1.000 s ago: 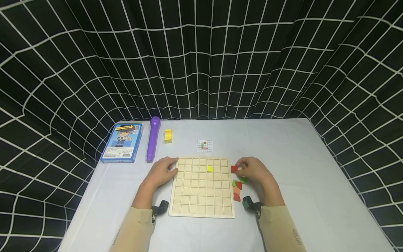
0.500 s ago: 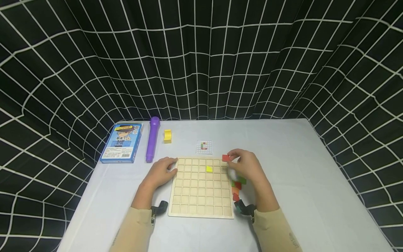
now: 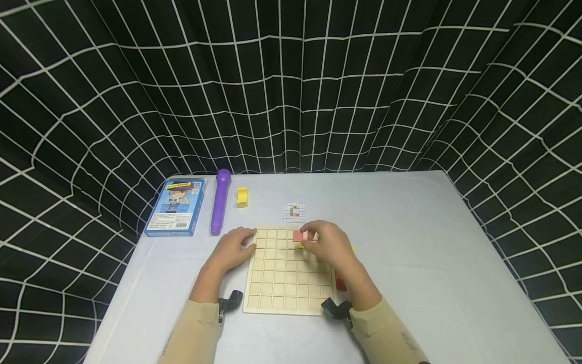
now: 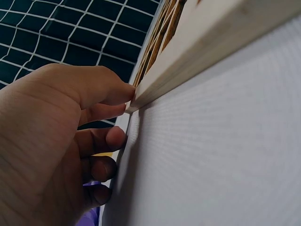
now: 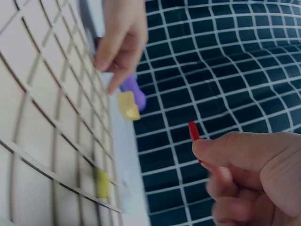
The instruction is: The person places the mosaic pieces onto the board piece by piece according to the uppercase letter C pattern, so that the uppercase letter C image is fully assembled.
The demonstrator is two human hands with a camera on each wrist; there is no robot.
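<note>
In the head view, my right hand [image 3: 329,245] pinches a red square tile [image 3: 297,236] over the back part of a wooden grid board [image 3: 279,283]. The right wrist view shows that red tile [image 5: 194,131] edge-on between thumb and fingers, apart from the board. A yellow tile [image 3: 300,246] sits in a board cell, mostly covered by the hand. My left hand [image 3: 233,248] holds the board's back left corner. Its thumb and index finger meet the wooden edge [image 4: 160,80] in the left wrist view, the other fingers bent.
A small printed pattern card [image 3: 294,212] lies behind the board. Red tiles [image 3: 340,283] and a yellow tile [image 3: 352,248] show at its right, others hidden by my right arm. Back left are a yellow block [image 3: 242,197], a purple microphone-shaped stick [image 3: 221,202] and a blue box [image 3: 176,207].
My right hand has lifted the red tile from beside the board's right edge and carried it left over the back rows. The left hand has stayed at the corner.
</note>
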